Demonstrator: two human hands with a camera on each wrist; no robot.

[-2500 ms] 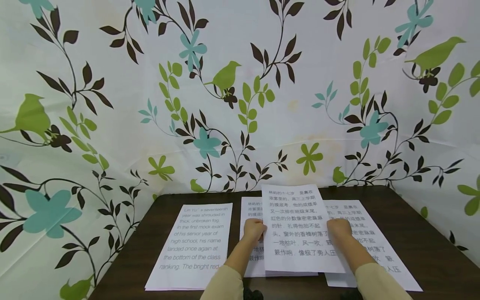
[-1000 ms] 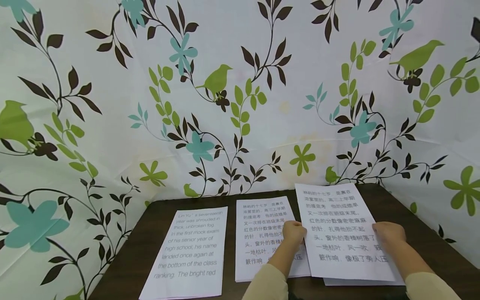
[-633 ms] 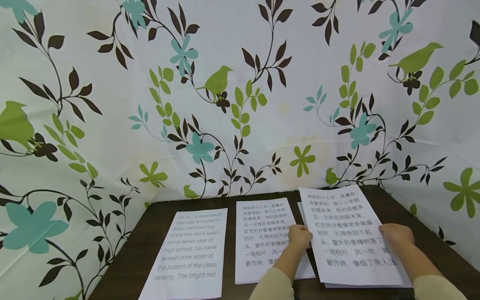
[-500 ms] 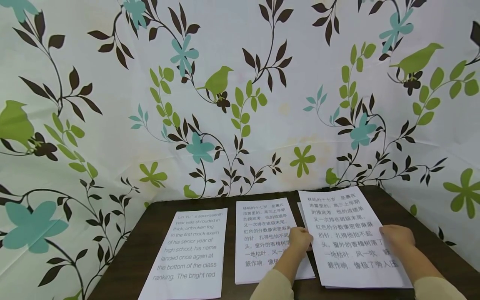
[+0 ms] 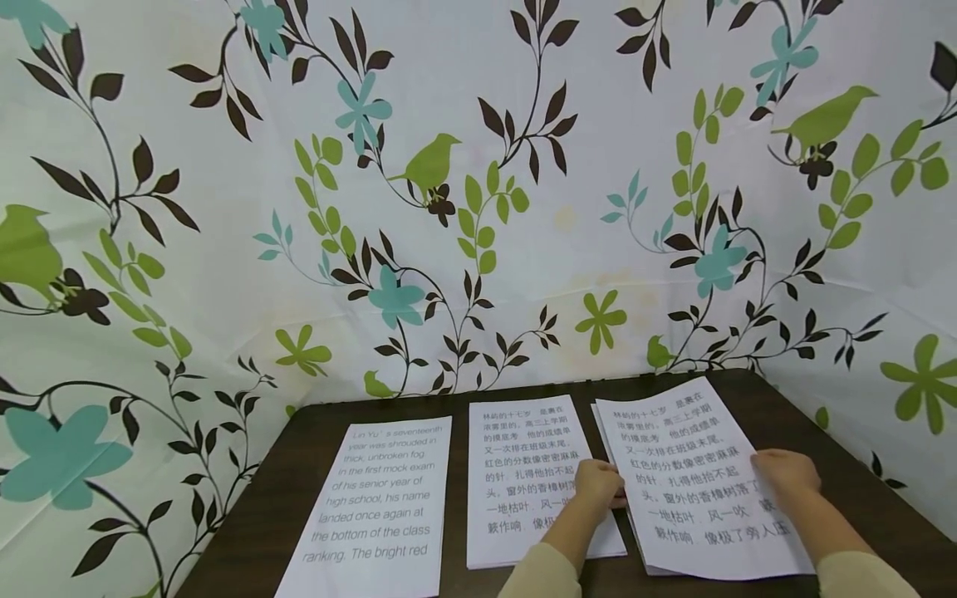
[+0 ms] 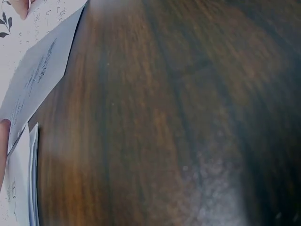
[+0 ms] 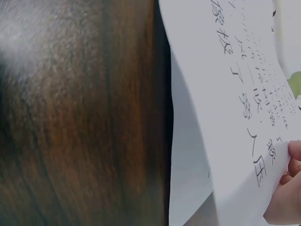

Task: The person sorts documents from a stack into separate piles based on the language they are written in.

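Note:
Toward the table's right side, a printed sheet of paper [image 5: 688, 490] lies tilted over other paper, its lower edge bowed. My right hand [image 5: 788, 482] pinches its right edge; in the right wrist view the thumb and curled fingers [image 7: 289, 174] hold that margin. My left hand [image 5: 598, 486] has its fingers curled at the left edge of the sheet, above the middle stack. One fingertip [image 6: 3, 134] shows beside the paper's edge in the left wrist view. Underneath, another sheet [image 7: 186, 155] peeks out past the held one.
A middle stack [image 5: 519, 432] with the same Chinese text lies left of the held sheet, partly under my left forearm. Farther left is a stack with English print [image 5: 381, 498]. All are on a dark wooden table [image 5: 254, 515] before a patterned cloth [image 5: 449, 108].
Both hands have carried the sheet rightward from over the middle stack to the right-hand paper. Lately it has lowered slightly and its lower edge has bowed.

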